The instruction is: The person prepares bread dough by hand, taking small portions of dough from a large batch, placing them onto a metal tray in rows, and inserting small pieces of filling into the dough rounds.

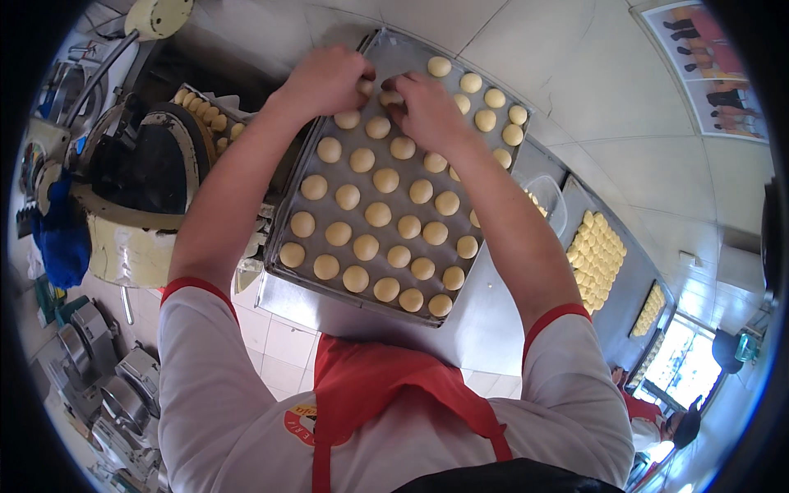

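A large metal baking tray (pixel 398 54) lies in front of me, set with rows of round, pale dough balls (pixel 385 181). Toward its far left side, my left hand (pixel 322 82) has its fingers curled round one dough ball (pixel 366 87). Close beside it, my right hand (pixel 429 113) pinches another dough ball (pixel 391 98) between thumb and fingers. Both hands are low over the tray; whether the two held balls touch its surface I cannot tell. My right forearm covers some balls on the right side.
A cream-painted machine (pixel 131 238) stands left of the tray, with another tray of dough pieces (pixel 205 111) behind it. On the right are a clear plastic tub (pixel 549 199) and a tray packed with yellow dough pieces (pixel 597 259). A person (pixel 657 423) is at the far right. Tiled wall rises behind the tray.
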The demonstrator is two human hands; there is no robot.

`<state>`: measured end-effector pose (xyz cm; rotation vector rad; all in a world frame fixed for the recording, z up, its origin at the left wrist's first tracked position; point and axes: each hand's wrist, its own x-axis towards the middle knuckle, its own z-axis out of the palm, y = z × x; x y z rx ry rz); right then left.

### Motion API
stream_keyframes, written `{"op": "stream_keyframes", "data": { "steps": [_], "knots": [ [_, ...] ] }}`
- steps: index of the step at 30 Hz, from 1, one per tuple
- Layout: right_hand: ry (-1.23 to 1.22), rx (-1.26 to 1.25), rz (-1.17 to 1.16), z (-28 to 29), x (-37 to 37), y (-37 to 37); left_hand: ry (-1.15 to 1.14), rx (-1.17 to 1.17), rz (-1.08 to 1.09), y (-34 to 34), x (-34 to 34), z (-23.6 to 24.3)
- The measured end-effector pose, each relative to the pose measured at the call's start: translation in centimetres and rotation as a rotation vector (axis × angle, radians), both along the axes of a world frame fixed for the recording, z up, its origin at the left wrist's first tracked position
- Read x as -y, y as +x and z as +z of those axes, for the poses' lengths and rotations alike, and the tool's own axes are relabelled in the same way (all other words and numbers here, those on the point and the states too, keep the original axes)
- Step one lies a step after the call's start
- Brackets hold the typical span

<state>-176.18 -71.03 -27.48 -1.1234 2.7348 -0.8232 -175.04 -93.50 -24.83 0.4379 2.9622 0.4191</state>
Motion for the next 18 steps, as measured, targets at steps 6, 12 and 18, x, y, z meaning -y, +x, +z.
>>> {"op": "stream_keyframes", "data": {
  "steps": [6,12,18],
  "knots": [
    [0.041,-0.011,-0.041,0.9,0.6,-0.2,0.007,-0.028,-0.149,-1.2,0.5,1.0],
    [-0.384,-0.074,-0.354,6.6,-10.4,8.3,0.021,0.091,-0.277,-3.5,0.9,0.2],
    [-0.107,-0.011,-0.918,-0.4,-33.9,26.9,0.379,-0.138,-0.062,3.7,-4.6,4.4]
  ]
}}
